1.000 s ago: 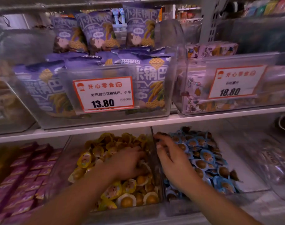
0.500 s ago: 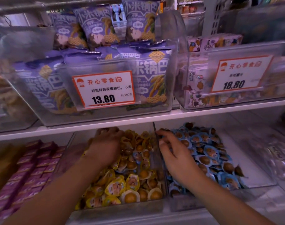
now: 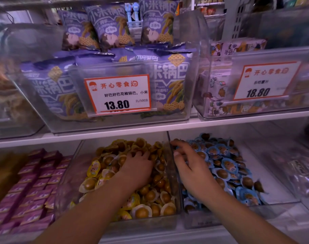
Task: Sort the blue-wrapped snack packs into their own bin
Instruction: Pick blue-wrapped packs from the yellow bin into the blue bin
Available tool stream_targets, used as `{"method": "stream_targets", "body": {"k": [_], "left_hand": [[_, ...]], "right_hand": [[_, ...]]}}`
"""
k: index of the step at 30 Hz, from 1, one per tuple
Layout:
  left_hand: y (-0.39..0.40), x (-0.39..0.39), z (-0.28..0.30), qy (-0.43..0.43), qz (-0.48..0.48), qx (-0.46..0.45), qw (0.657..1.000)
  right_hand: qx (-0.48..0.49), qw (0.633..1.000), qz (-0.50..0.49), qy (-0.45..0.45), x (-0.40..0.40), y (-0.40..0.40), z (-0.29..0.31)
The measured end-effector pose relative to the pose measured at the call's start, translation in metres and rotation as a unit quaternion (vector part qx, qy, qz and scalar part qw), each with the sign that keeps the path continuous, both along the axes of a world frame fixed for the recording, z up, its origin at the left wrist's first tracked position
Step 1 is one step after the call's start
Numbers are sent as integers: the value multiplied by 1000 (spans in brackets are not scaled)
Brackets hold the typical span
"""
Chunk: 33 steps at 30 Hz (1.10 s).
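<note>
Blue-wrapped snack packs fill a clear bin on the lower shelf, right of centre. Beside it on the left, a second clear bin holds yellow-wrapped packs. My left hand lies palm down in the yellow bin, fingers spread and pushed into the pile, their tips hidden. My right hand rests on the blue packs at the left edge of the blue bin, next to the divider wall. Its fingers are loosely bent, and I see nothing held in them.
Rows of pink-wrapped bars lie to the left of the yellow bin. The shelf edge above carries bins of purple snack bags and boxes, with price tags. More wrapped goods sit at the far right.
My left hand went from the middle of the yellow bin to its back left, then came back towards the right side of the pile. My right hand has stayed put.
</note>
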<state>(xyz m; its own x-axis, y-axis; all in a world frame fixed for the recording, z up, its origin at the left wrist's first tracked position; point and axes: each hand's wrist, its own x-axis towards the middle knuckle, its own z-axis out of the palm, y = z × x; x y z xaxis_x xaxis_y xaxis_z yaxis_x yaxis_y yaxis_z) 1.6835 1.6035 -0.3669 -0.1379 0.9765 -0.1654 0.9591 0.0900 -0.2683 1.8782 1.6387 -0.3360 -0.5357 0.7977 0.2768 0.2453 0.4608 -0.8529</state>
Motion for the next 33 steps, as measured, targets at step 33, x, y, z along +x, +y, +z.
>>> {"method": "stream_targets", "body": {"k": [33], "left_hand": [[-15,-5,17,-114,-27,20,993]], "right_hand": [[9,1000,-3,6,-2,1,-2]]}}
